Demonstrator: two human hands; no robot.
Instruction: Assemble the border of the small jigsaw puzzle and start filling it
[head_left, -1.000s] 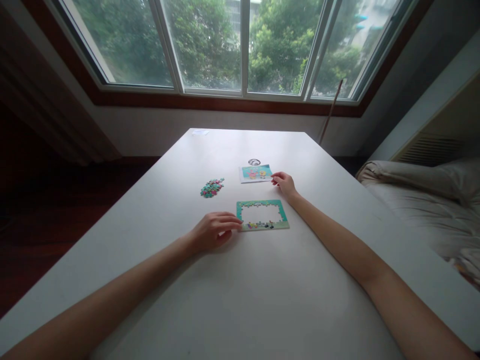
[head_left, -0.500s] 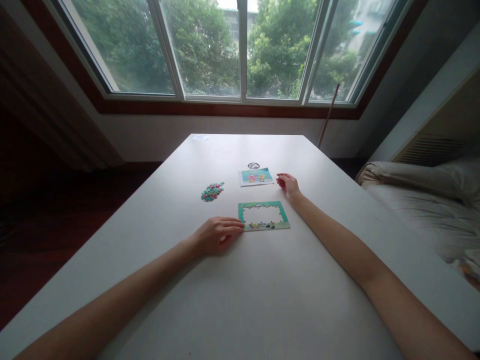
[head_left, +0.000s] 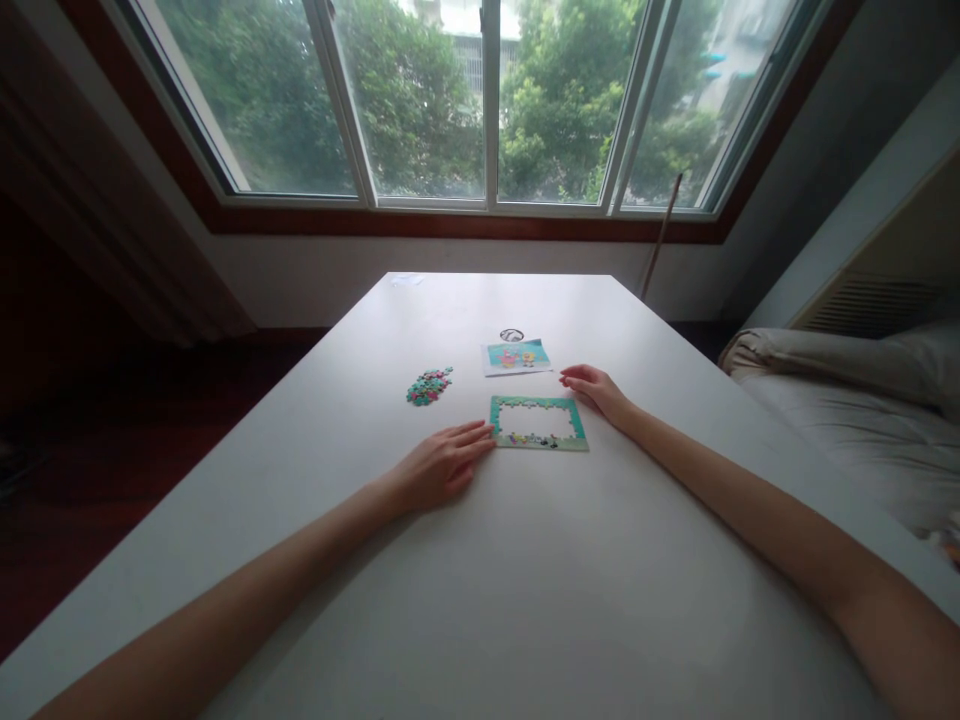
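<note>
A jigsaw frame (head_left: 582, 432), teal with a lighter lower edge, lies flat on the white table and its middle shows white. My left hand (head_left: 442, 462) rests at its left side, palm down, fingers stretched out and the tips touching the edge. Just beyond the frame's upper right corner is my right hand (head_left: 600, 388), its fingers loosely extended and holding nothing visible. Behind the frame lies a picture card (head_left: 517, 357) with cartoon figures on blue. To the left is a small heap of colourful puzzle pieces (head_left: 430, 387).
A round black-and-white item (head_left: 511, 335) lies behind the card. A pale sheet (head_left: 407, 280) is at the far left corner of the table (head_left: 480, 600). Windows stand beyond, a thin stick (head_left: 661, 235) leans there, and a padded bed or sofa (head_left: 817, 410) is at right.
The jigsaw frame has shifted slightly away and to the right, with my left hand's fingers at its edge. My right hand has come a little nearer, and its fingers are straighter.
</note>
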